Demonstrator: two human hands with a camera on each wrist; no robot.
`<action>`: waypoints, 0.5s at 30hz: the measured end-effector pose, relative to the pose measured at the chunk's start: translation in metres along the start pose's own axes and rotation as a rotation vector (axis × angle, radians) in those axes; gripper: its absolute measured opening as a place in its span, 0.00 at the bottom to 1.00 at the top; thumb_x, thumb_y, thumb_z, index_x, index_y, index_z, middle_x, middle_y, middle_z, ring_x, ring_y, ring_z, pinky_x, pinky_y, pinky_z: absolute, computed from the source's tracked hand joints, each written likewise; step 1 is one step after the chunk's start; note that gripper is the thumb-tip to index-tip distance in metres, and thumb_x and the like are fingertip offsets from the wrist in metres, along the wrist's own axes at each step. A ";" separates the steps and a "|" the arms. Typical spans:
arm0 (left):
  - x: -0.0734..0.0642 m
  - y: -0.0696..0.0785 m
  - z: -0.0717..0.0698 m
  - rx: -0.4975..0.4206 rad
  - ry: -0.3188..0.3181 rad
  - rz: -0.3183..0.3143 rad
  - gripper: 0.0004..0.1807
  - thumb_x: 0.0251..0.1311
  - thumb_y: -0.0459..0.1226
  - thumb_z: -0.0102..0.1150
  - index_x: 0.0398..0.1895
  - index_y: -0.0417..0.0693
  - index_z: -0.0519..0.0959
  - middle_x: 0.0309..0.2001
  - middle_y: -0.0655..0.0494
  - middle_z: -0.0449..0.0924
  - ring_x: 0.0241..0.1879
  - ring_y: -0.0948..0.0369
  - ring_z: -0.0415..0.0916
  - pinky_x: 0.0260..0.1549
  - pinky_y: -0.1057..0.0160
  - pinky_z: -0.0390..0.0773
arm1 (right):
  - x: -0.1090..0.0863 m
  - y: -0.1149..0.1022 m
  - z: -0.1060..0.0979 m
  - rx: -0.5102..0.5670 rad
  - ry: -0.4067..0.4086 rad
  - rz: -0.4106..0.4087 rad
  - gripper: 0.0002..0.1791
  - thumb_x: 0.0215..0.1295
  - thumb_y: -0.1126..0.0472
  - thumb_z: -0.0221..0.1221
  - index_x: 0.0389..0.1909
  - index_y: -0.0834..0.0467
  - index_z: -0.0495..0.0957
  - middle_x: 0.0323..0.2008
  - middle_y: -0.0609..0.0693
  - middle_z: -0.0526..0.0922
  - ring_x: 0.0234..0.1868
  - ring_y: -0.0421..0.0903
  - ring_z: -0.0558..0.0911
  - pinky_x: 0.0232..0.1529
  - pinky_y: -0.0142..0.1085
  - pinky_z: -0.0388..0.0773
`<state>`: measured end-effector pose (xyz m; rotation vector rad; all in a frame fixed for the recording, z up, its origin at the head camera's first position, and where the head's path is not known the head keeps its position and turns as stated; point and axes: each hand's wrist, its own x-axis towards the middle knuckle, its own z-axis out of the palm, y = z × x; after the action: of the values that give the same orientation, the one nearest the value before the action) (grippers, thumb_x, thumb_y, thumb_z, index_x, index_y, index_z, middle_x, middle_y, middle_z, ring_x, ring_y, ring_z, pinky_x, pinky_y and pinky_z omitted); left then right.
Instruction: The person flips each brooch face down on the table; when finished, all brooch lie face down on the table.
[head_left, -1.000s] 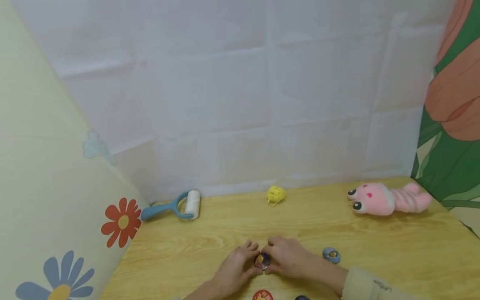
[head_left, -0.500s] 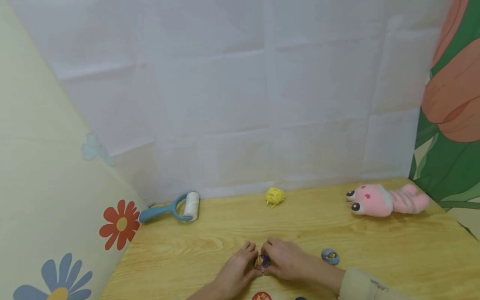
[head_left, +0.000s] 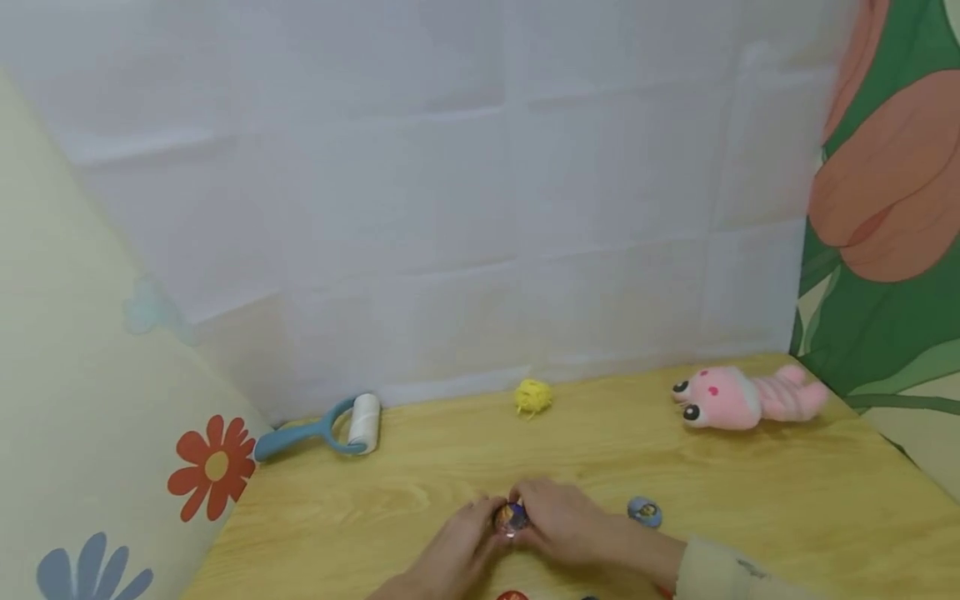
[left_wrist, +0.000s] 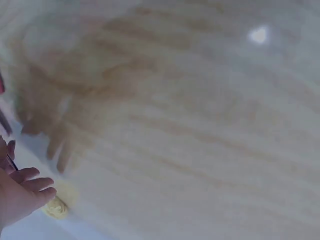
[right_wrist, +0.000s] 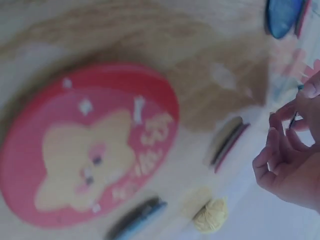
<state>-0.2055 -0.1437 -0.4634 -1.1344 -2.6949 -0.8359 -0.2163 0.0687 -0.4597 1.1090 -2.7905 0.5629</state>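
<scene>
A small round button badge (head_left: 512, 518) with a purple and orange picture stands out between my two hands, a little above the tabletop. My left hand (head_left: 459, 546) pinches its left edge, and my right hand (head_left: 562, 523) pinches the right edge. In the right wrist view the held badge shows only as a thin dark edge (right_wrist: 293, 119) among the fingers. A red badge (head_left: 513, 595) with a yellow star figure lies nearest me, cut off by the head view's lower border; it looms large in the right wrist view. Beyond my right wrist lies a blue badge (head_left: 645, 512).
Along the back of the wooden table (head_left: 420, 442) sit a lint roller (head_left: 322, 429) with a blue handle, a yellow ball of yarn-like stuff (head_left: 533, 397) and a pink plush toy (head_left: 750, 400). A white sheet (head_left: 420, 208) hangs behind. Another dark badge (head_left: 590, 597) barely shows.
The head view has turned slightly right, so the table's things appear farther left. Both hands keep holding the badge, and its picture faces the camera at a slightly different angle.
</scene>
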 end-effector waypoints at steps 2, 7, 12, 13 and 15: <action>0.003 0.004 -0.004 0.009 0.031 0.041 0.20 0.68 0.38 0.56 0.59 0.36 0.72 0.47 0.47 0.81 0.46 0.54 0.80 0.45 0.55 0.79 | -0.001 0.002 -0.003 0.043 0.048 -0.006 0.21 0.67 0.48 0.60 0.51 0.58 0.71 0.43 0.48 0.78 0.44 0.41 0.76 0.43 0.34 0.76; 0.014 0.015 -0.023 0.031 0.037 0.057 0.19 0.67 0.34 0.56 0.58 0.33 0.72 0.44 0.45 0.84 0.43 0.56 0.82 0.40 0.62 0.81 | 0.002 0.003 -0.016 0.060 0.195 -0.117 0.22 0.64 0.54 0.63 0.54 0.60 0.71 0.45 0.49 0.78 0.44 0.42 0.76 0.43 0.32 0.76; 0.022 0.026 -0.044 0.032 0.063 0.010 0.20 0.66 0.31 0.57 0.59 0.30 0.71 0.41 0.46 0.83 0.28 0.67 0.76 0.27 0.70 0.76 | 0.011 0.000 -0.032 0.028 0.349 -0.210 0.23 0.62 0.55 0.65 0.55 0.61 0.74 0.44 0.49 0.79 0.44 0.42 0.76 0.42 0.31 0.76; 0.024 0.028 -0.048 0.034 0.073 0.010 0.20 0.66 0.31 0.57 0.59 0.30 0.71 0.41 0.47 0.83 0.27 0.69 0.74 0.26 0.71 0.75 | 0.013 0.000 -0.035 0.018 0.380 -0.220 0.24 0.62 0.56 0.65 0.55 0.62 0.74 0.44 0.49 0.79 0.43 0.42 0.76 0.42 0.31 0.76; 0.029 0.033 -0.054 0.040 0.094 0.019 0.20 0.66 0.30 0.57 0.59 0.30 0.72 0.40 0.48 0.83 0.24 0.70 0.69 0.23 0.71 0.72 | 0.015 0.000 -0.042 0.004 0.434 -0.236 0.24 0.61 0.57 0.66 0.56 0.62 0.76 0.42 0.50 0.79 0.42 0.42 0.77 0.40 0.31 0.77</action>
<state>-0.2103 -0.1351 -0.3945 -1.0820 -2.6087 -0.8081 -0.2290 0.0744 -0.4175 1.1347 -2.2574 0.6856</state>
